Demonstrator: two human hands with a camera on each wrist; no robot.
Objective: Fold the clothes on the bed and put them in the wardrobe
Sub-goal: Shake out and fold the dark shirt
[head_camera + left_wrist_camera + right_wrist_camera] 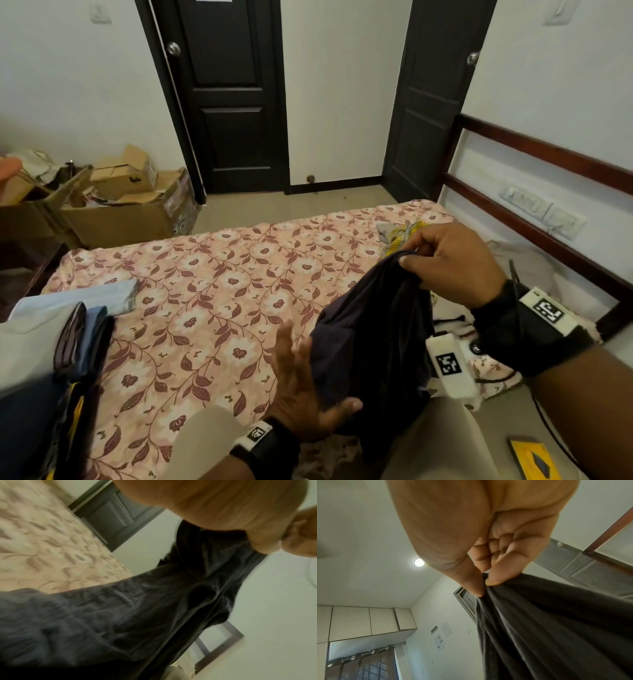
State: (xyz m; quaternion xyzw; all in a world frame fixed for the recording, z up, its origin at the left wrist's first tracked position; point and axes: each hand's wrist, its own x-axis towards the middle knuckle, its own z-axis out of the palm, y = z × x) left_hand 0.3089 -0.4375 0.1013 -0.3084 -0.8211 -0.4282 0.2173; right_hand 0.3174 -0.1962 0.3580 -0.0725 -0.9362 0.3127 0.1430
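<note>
A dark garment hangs bunched above the near edge of the bed. My right hand pinches its top edge between thumb and fingers; the right wrist view shows the pinch of that hand with the garment falling away below. My left hand is lower, fingers straight and spread against the garment's left side, thumb under its fold. In the blurred left wrist view the garment fills the middle. A stack of folded clothes lies at the bed's left end.
A yellow checked cloth and pale clothes lie on the bed's right side by the wooden rail. Cardboard boxes stand on the floor at the left. Two dark doors are ahead. White cupboards are high up.
</note>
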